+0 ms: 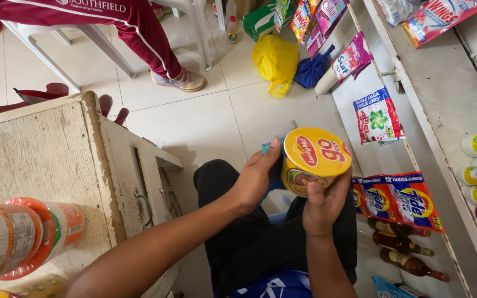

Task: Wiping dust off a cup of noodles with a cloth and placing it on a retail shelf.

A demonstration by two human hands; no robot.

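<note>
My right hand (322, 205) grips a yellow instant noodle cup (313, 157) from below, its red and yellow lid tilted up toward me. On the cup's left side, my left hand (256, 177) presses against it with a small blue cloth (266, 147) pinched under the thumb. More blue shows under that palm. Both hands are over my lap, above black trousers (249, 243).
A worn wooden counter (45, 160) stands at my left, with wrapped orange noodle cups (23, 234) on it. At my right, white shelves (448, 110) hold detergent sachets (398, 201), brown bottles (404, 245) and white bottles. A yellow bag (276, 60) lies on the tiled floor. A person in maroon trousers (139, 33) sits on a white chair.
</note>
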